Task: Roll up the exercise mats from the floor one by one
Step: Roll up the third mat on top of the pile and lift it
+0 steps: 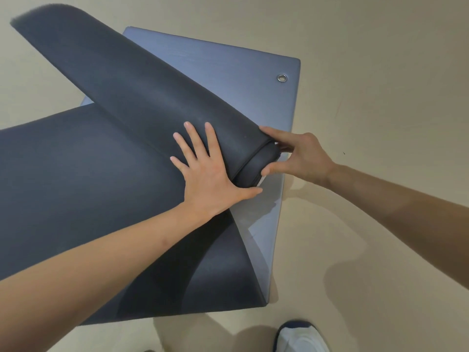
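Observation:
A dark grey exercise mat (76, 179) lies partly rolled, its roll (132, 85) running from the upper left down to the centre. My left hand (205, 174) presses flat on the roll near its right end, fingers spread and straight. My right hand (297, 156) grips the roll's protruding inner end (256, 168), thumb below and fingers above. Under it lies a lighter blue-grey mat (241, 80), flat on the floor, with a metal eyelet (282, 78) near its far right corner.
The beige floor (380, 97) surrounds the mats on the right and at the top. My white shoe with a blue rim (299, 336) stands at the bottom edge, just right of the dark mat's near corner.

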